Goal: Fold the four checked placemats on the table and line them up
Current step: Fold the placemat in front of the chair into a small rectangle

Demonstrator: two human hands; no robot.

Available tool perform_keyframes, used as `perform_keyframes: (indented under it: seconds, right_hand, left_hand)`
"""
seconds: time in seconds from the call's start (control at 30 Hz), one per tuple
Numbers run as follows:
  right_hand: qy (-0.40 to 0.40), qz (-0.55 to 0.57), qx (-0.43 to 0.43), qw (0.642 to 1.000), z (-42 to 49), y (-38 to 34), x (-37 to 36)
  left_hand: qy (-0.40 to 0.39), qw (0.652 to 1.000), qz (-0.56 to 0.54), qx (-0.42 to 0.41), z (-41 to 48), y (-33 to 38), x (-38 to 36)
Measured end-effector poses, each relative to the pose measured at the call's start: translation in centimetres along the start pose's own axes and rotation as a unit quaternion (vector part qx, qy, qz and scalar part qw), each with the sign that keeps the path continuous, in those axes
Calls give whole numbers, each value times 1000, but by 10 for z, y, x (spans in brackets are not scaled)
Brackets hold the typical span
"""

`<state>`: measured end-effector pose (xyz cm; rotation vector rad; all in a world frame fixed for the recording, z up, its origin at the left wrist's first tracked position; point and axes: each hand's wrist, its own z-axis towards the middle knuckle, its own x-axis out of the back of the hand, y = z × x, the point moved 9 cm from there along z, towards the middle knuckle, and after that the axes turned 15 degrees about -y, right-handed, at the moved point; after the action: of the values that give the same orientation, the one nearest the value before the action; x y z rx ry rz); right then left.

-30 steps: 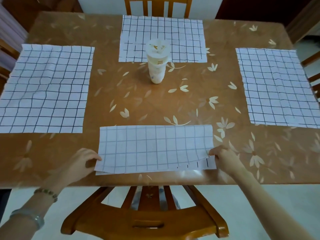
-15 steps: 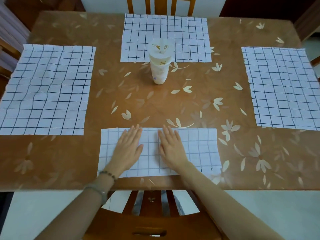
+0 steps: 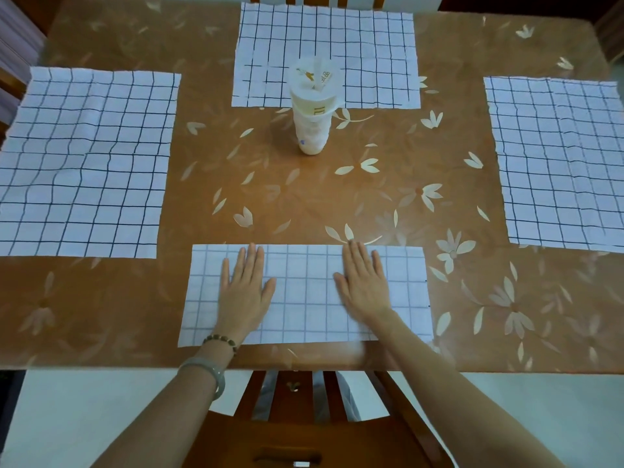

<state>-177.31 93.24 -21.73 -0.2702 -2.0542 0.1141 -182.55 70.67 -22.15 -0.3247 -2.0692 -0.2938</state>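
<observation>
At the near edge of the table point(image 3: 304, 197), the folded placemat point(image 3: 304, 298) lies as a long flat strip, white with a faint grey check, its fold along the far side and its near edge just short of the table's rim. Three more checked placemats lie open and unfolded: the left placemat point(image 3: 84, 163), the far placemat point(image 3: 371, 45) and the right placemat point(image 3: 560, 163). A white cup point(image 3: 312, 123) stands upright at the middle, just before the far one.

Both hands press palm-down on the strip, the left hand point(image 3: 244, 292) and right hand point(image 3: 366, 288) with fingers straight, close together and pointing away, holding nothing.

Half a second ago the hands lay side by side at the strip's middle; now they sit well apart, each nearer its own end.
</observation>
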Motion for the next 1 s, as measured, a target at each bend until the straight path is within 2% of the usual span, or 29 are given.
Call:
perform_keyframes:
  seconds: [0.17,0.3,0.37,0.5,0.57,0.67,0.83,1.0]
  right_hand:
    - [14,6,-71,997,-18,85,7]
    - [46,30,-112,992,-25,107,24]
    - [66,41,-90,993,-21,81,33]
    - [81,30,51,995,-7,-31,34]
    - [72,21,105,992,-3,-74,22]
    - [46,2,117,992,3,-90,1]
    - [12,-23,69,997,-3,-41,-14]
    - [4,8,-36,999,-25,54,-4]
  left_hand:
    - [18,998,-20,54,-8,-46,0]
    - [27,994,-59,89,-16,-64,2]
    - [33,995,-55,74,-18,-48,8]
    - [25,999,-26,-14,-16,16,11]
    - [17,999,-24,-26,-14,36,8]
    - [11,1000,-21,-17,-12,42,4]
    - [-7,999,-34,25,-16,5,-9]
    - [-1,996,-39,86,-34,-54,-6]
